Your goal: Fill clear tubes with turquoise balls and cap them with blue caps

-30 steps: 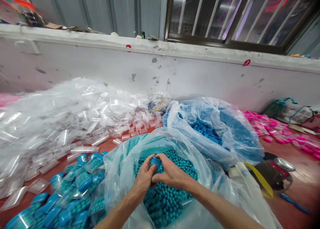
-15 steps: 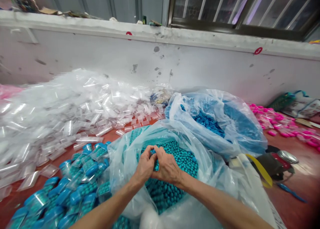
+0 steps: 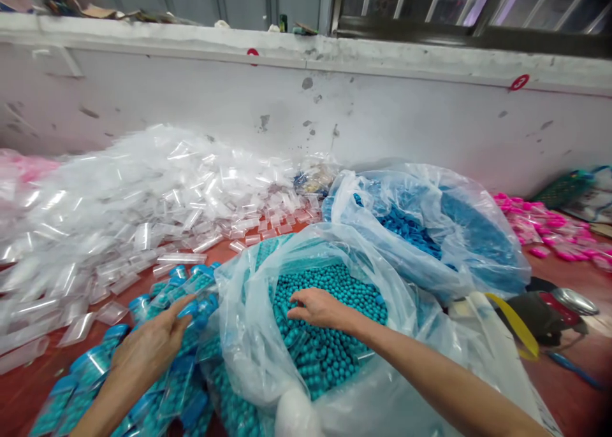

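A clear plastic bag point(image 3: 248, 297) stands open in the middle, holding many teal beads point(image 3: 329, 284). Over the beads is my right hand point(image 3: 318, 308), its fingers bent toward the left; whether anything is between them is too small to tell. My left hand point(image 3: 148, 348) is over the pile of bead-filled clear tubes with blue caps point(image 3: 90, 364) at the lower left. Its thumb and forefinger are apart near a blue cap, and the undersides of its fingers are hidden.
Empty clear tubes point(image 3: 143, 195) are heaped at the left. Behind the bead bag lies another bag point(image 3: 482, 233) with blue pieces point(image 3: 406, 230). Pink pieces point(image 3: 549, 223) and a dark tool point(image 3: 549, 313) with a yellow strap point(image 3: 519, 325) are at the right.
My hands have come apart. The left has moved down and left from above the beads to the capped tubes, while the right stays over the beads. The view has shifted slightly.
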### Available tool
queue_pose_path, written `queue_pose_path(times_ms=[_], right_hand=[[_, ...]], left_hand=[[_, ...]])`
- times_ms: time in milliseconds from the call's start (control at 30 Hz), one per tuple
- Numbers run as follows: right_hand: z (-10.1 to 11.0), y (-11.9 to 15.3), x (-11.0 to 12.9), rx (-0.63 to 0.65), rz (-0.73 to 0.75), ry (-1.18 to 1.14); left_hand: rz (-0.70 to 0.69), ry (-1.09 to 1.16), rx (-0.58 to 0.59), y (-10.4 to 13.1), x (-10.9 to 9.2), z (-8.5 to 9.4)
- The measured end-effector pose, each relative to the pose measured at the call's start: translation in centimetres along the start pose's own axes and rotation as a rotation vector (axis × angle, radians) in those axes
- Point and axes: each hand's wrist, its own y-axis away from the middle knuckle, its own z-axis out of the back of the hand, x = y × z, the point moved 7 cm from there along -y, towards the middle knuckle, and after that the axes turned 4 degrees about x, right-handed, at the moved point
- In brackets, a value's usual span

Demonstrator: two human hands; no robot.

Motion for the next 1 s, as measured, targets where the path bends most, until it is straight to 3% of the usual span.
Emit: queue_pose_path(times_ms=[100, 200, 333, 467, 567, 700, 900, 1000], right_hand=[[-0.7, -1.1, 0.1, 0.042, -0.047, 0.066], [-0.9, -1.7, -0.4, 0.032, -0.045, 0.059], [-0.5, -1.8, -1.6, -0.01, -0.043, 0.029], [0.8, -1.2, -2.1, -0.071, -0.033, -0.014], [1.8, -0.6, -2.3, -0.121, -0.046, -0.045], [2.7, 1.1, -4.0, -0.147, -0.085, -0.066], [3.5, 7.4, -11.8, -0.198, -0.385, 0.175], [3.3, 9.3, -14.4, -0.215, -0.478, 0.253]], left_hand=[[0.056, -0.133, -0.091, 0.3, -1.0, 0.6], [-0.167, 0.039, -0.171, 0.6, -5.8, 0.1], [-0.478, 0.241, 0.138, 0.2, -13.1, -4.0], [-0.596, 0.21, 0.279, -1.0, -17.2, -7.7], [-0.641, 0.248, 0.384, -1.9, -18.6, -10.0], [-0.608, 0.453, 0.475, -2.6, -19.4, -11.3], [-0.458, 0.713, 0.657, -2.0, -19.8, -12.4], [-0.414, 0.759, 0.728, -1.7, -20.1, -12.9]])
